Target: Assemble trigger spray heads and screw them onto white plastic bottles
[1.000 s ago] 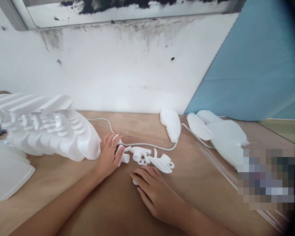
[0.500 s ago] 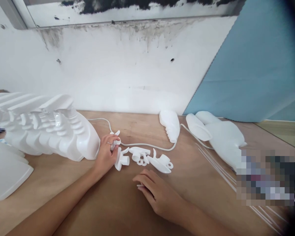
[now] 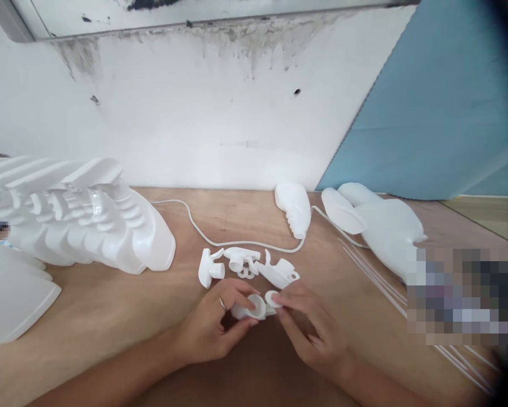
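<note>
My left hand (image 3: pixel 213 322) is closed round a white plastic fitting (image 3: pixel 257 306), whose round, cup-like opening faces up and to the right. Between the thumb and fingers of my right hand (image 3: pixel 315 328) is a small white disc (image 3: pixel 272 298), held right beside that opening. Whether the disc touches the rim I cannot tell. Just beyond both hands lie three white plastic fittings in a row: a left one (image 3: pixel 206 268), a middle one (image 3: pixel 239 255) and a right one (image 3: pixel 279 273). Each has a short round tube sticking out.
A stack of white moulded shells (image 3: pixel 105 226) stands at the left. A white cable (image 3: pixel 245 244) runs across the table (image 3: pixel 130 322) behind the fittings. Farther back are a ribbed white piece (image 3: pixel 294 209) and a large white moulded body (image 3: pixel 389 232). Thin white rods (image 3: pixel 376 277) lie at the right.
My left hand has carried the fitting from beside the cable towards me and to the right. My right hand has moved slightly right and up, and the disc now shows plainly.
</note>
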`<state>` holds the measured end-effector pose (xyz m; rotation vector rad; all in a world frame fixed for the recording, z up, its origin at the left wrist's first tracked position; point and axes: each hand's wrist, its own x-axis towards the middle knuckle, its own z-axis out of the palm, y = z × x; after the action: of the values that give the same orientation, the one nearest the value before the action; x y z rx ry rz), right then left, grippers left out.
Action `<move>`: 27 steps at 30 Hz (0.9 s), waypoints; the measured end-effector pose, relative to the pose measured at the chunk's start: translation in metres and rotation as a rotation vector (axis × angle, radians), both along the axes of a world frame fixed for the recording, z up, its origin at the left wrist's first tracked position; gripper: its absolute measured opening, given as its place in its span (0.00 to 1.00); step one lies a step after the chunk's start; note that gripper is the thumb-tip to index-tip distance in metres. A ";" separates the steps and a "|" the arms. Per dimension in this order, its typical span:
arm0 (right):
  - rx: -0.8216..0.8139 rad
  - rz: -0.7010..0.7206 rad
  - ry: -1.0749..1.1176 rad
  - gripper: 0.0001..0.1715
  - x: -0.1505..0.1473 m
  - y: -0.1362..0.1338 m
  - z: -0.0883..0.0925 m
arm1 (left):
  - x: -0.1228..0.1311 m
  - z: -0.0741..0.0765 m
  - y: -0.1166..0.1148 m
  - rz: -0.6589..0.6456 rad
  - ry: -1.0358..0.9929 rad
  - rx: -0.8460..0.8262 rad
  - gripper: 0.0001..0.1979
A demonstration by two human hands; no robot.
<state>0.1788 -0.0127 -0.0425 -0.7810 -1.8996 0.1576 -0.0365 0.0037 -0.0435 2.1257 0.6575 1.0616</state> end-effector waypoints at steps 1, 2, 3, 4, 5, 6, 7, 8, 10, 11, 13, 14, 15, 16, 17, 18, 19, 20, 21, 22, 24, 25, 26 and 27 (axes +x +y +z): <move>0.022 0.032 -0.028 0.17 -0.001 0.000 0.001 | 0.001 0.000 0.001 0.010 0.013 -0.038 0.13; 0.049 0.058 -0.062 0.16 -0.003 0.001 0.001 | 0.000 0.000 0.002 0.017 0.021 -0.075 0.14; 0.077 0.073 -0.095 0.16 -0.005 0.002 0.001 | -0.001 0.000 0.003 0.018 0.025 -0.105 0.16; 0.099 0.078 -0.124 0.16 -0.007 0.004 0.001 | -0.002 0.000 0.004 0.012 0.029 -0.124 0.17; 0.112 0.075 -0.148 0.16 -0.008 0.005 0.001 | -0.003 0.000 0.005 0.000 0.034 -0.134 0.18; 0.116 0.070 -0.169 0.16 -0.009 0.006 0.001 | -0.004 0.000 0.006 -0.014 0.040 -0.140 0.18; 0.107 0.071 -0.193 0.17 -0.010 0.008 0.001 | -0.004 -0.001 0.007 -0.023 0.044 -0.143 0.18; 0.093 0.079 -0.220 0.17 -0.010 0.009 0.002 | -0.004 -0.001 0.007 -0.025 0.045 -0.145 0.18; 0.073 0.110 -0.271 0.19 -0.010 0.010 0.003 | -0.005 -0.001 0.009 -0.013 0.051 -0.138 0.17; 0.062 0.124 -0.286 0.19 -0.010 0.010 0.004 | -0.005 -0.001 0.009 -0.007 0.055 -0.130 0.16; 0.030 0.138 -0.285 0.20 -0.009 0.010 0.006 | -0.006 -0.001 0.011 -0.007 0.080 -0.098 0.14; 0.008 0.140 -0.274 0.19 -0.009 0.010 0.007 | -0.006 -0.001 0.012 -0.013 0.106 -0.069 0.13; -0.018 0.139 -0.265 0.18 -0.009 0.010 0.007 | -0.008 -0.001 0.013 -0.021 0.142 -0.024 0.12; -0.046 0.142 -0.262 0.16 -0.008 0.011 0.007 | -0.009 -0.001 0.013 -0.025 0.186 0.039 0.12; -0.072 0.150 -0.265 0.14 -0.007 0.011 0.006 | -0.010 -0.002 0.014 -0.026 0.234 0.117 0.12; -0.094 0.159 -0.277 0.13 -0.006 0.012 0.005 | -0.011 -0.002 0.015 -0.022 0.276 0.198 0.12; -0.107 0.165 -0.300 0.13 -0.005 0.013 0.004 | -0.012 -0.003 0.016 -0.014 0.307 0.267 0.13; -0.109 0.166 -0.328 0.13 -0.004 0.015 0.003 | -0.013 -0.003 0.017 -0.008 0.331 0.318 0.14; -0.108 0.164 -0.357 0.14 -0.003 0.015 0.001 | -0.014 -0.004 0.017 -0.002 0.346 0.353 0.14; -0.103 0.158 -0.379 0.14 -0.003 0.016 0.000 | -0.014 -0.004 0.018 0.005 0.353 0.374 0.14; -0.090 0.150 -0.407 0.13 -0.002 0.017 -0.001 | -0.014 -0.005 0.018 0.017 0.359 0.388 0.15; -0.088 0.149 -0.414 0.13 -0.002 0.017 -0.002 | -0.014 -0.005 0.018 0.022 0.361 0.394 0.15; -0.087 0.151 -0.418 0.13 -0.001 0.018 -0.002 | -0.014 -0.005 0.018 0.028 0.365 0.398 0.15; -0.086 0.150 -0.422 0.13 -0.001 0.018 -0.003 | -0.013 -0.005 0.018 0.030 0.371 0.403 0.16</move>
<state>0.1775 0.0052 -0.0453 -0.7726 -2.3661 0.1788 -0.0499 0.0215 -0.0485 2.7102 0.6908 0.8751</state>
